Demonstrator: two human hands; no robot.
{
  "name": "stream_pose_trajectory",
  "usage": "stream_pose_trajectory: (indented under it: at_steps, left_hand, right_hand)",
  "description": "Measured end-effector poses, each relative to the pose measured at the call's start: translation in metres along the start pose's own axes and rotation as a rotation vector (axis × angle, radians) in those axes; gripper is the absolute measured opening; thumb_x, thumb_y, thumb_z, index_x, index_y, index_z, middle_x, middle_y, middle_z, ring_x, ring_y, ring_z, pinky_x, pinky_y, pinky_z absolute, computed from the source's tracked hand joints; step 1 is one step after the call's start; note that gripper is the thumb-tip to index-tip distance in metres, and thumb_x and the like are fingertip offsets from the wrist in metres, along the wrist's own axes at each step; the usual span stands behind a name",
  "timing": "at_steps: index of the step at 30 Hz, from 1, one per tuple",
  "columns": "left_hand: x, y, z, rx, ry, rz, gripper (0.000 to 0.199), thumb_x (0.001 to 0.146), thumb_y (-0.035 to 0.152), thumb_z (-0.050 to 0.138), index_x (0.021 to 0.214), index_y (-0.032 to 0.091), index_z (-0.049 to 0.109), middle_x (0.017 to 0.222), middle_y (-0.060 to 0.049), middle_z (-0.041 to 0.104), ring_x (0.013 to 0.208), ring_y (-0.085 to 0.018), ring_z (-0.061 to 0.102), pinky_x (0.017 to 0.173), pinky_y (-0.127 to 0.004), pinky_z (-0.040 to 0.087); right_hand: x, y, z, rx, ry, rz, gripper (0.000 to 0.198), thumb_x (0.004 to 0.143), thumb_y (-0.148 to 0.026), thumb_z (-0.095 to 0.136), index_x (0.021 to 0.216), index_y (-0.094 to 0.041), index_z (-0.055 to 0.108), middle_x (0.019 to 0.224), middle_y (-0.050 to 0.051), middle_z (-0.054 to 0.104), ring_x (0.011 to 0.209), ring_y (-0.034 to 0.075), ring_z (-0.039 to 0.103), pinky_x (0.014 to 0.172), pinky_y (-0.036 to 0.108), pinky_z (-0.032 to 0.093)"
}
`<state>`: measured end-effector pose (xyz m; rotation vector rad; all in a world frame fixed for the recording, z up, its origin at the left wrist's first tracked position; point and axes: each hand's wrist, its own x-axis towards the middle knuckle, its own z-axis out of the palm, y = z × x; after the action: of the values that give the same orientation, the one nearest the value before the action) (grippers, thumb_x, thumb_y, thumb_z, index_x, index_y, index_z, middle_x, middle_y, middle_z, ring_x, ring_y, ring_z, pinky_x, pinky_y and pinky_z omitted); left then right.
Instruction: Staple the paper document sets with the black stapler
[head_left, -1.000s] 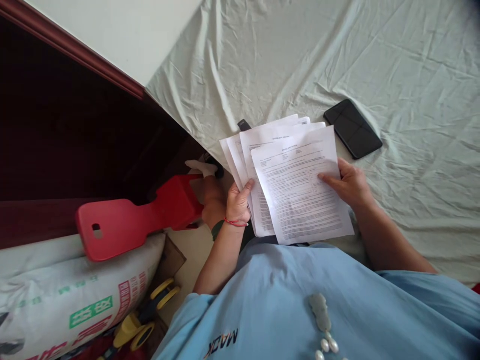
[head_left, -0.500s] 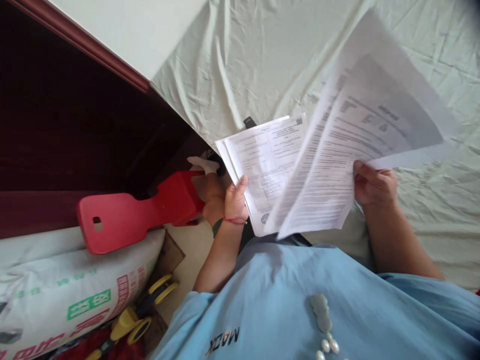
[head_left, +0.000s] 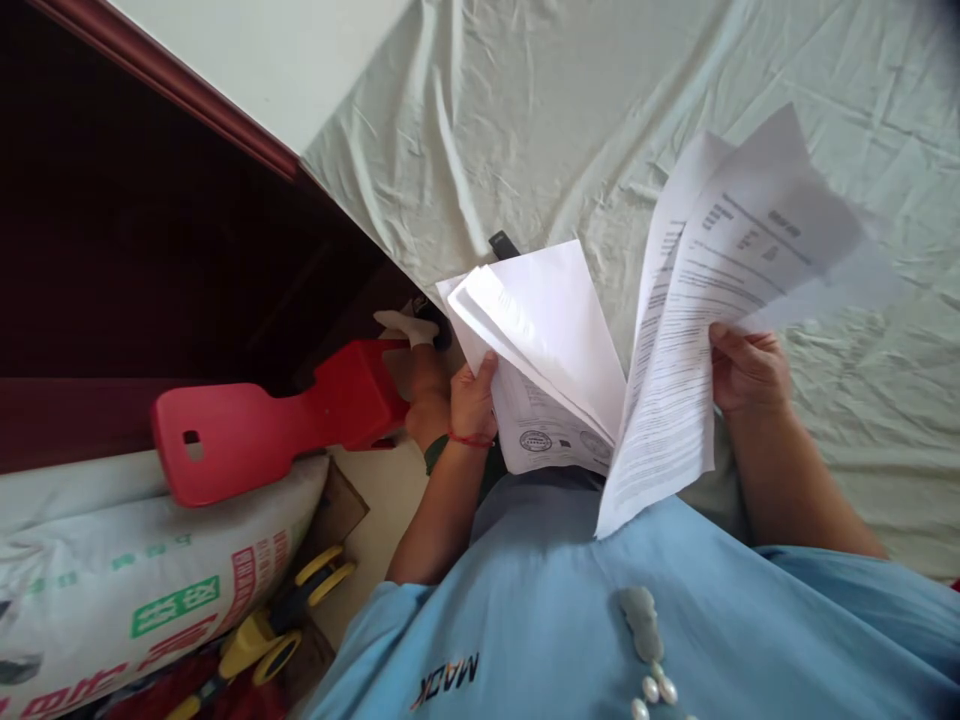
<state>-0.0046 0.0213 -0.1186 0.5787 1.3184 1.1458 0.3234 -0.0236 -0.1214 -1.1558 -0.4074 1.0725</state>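
Observation:
My left hand (head_left: 472, 400), with a red cord at its wrist, grips the left edge of a stack of papers (head_left: 551, 300), thumb on top. The top sheets of this stack curl up and fold over toward the right, baring a lower page with round stamps near its bottom edge. In my right hand (head_left: 750, 368) are several loose printed sheets (head_left: 671, 390), pinched at their right side between thumb and fingers. These sheets bend and fan out; their lower corner hangs in front of my blue shirt. The fingers under both bundles are hidden.
A pale, wrinkled sheet (head_left: 540, 130) covers the surface beyond the papers, with a small black object (head_left: 502, 244) on it. To the left stand a red plastic child's chair (head_left: 232, 435), a printed white sack (head_left: 112, 580) and a yellow-and-black wheeled item (head_left: 259, 640). Dark wooden furniture (head_left: 150, 250) rises behind.
The right-hand sheets have swung down and right, apart from the left stack. The left stack's top pages have lifted and curled over. Both hands stay nearly in place.

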Motion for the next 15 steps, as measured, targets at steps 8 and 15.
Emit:
stream_pose_trajectory:
  at_steps: [8, 15]
  left_hand:
    - [-0.014, 0.020, -0.001, 0.771, 0.149, 0.277, 0.031, 0.087, 0.046, 0.088, 0.075, 0.023, 0.072, 0.075, -0.007, 0.072, 0.106, -0.034, 0.074, 0.093, -0.037, 0.056]
    - [-0.004, 0.024, 0.001, 0.892, 0.106, 0.384, 0.034, 0.091, 0.050, 0.076, 0.080, 0.018, 0.075, 0.083, -0.013, 0.078, 0.087, -0.032, 0.075, 0.081, -0.036, 0.055]
  right_hand:
    - [-0.001, 0.000, -0.002, -0.032, 0.003, -0.027, 0.028, 0.065, -0.037, 0.095, 0.084, -0.029, 0.077, 0.106, 0.007, 0.088, 0.119, 0.039, 0.080, 0.106, 0.057, 0.066]
    - [-0.012, -0.016, 0.002, 0.067, -0.010, 0.085, 0.043, 0.049, -0.041, 0.103, 0.079, -0.025, 0.076, 0.096, 0.010, 0.087, 0.110, 0.044, 0.082, 0.096, 0.059, 0.071]
